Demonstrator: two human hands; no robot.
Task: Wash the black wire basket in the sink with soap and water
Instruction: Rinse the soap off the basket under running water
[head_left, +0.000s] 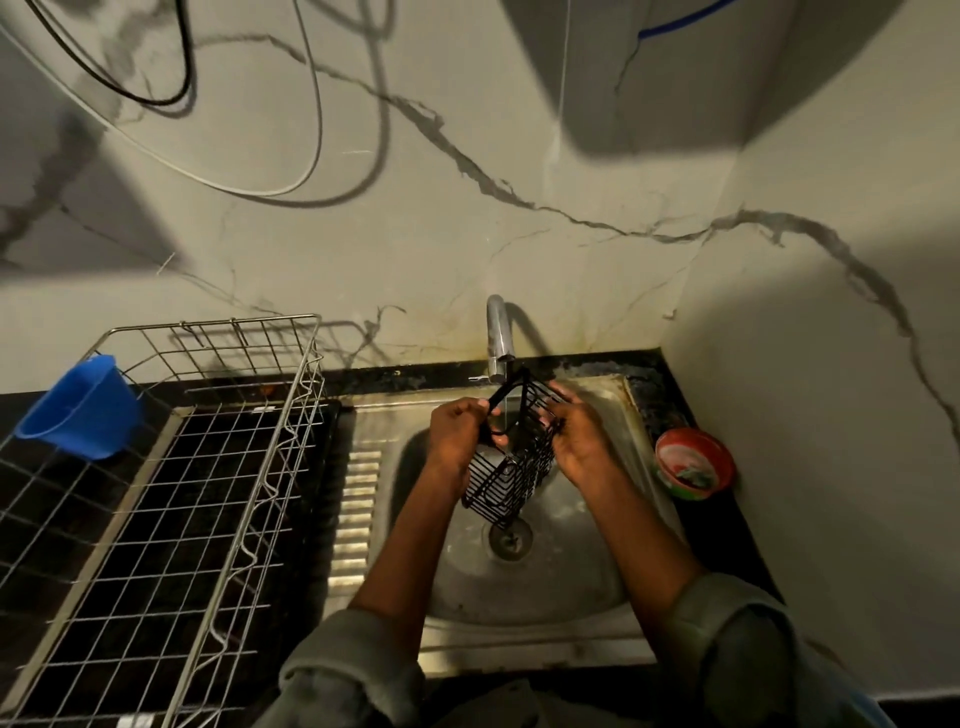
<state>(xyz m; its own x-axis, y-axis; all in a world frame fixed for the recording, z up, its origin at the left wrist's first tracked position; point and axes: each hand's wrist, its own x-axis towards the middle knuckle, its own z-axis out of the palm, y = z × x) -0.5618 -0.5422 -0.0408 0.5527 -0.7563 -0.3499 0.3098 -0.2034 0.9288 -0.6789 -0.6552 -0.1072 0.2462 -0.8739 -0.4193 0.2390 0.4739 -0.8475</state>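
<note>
A small black wire basket (506, 478) hangs tilted over the steel sink (566, 577), just under the chrome tap (498, 338). A thin stream of water falls from the tap onto it. My left hand (457, 434) grips the basket's black handle on the left side. My right hand (579, 436) is wrapped around the basket's right wall, fingers over the wires. The basket's lower end points toward the drain (510, 538). Any sponge or soap in my hands is hidden.
A steel wire dish rack (171, 493) fills the dark counter on the left, with a blue plastic cup (83, 410) hooked at its far corner. A red round tub (693, 462) sits on the counter right of the sink. Marble-patterned walls close in behind and right.
</note>
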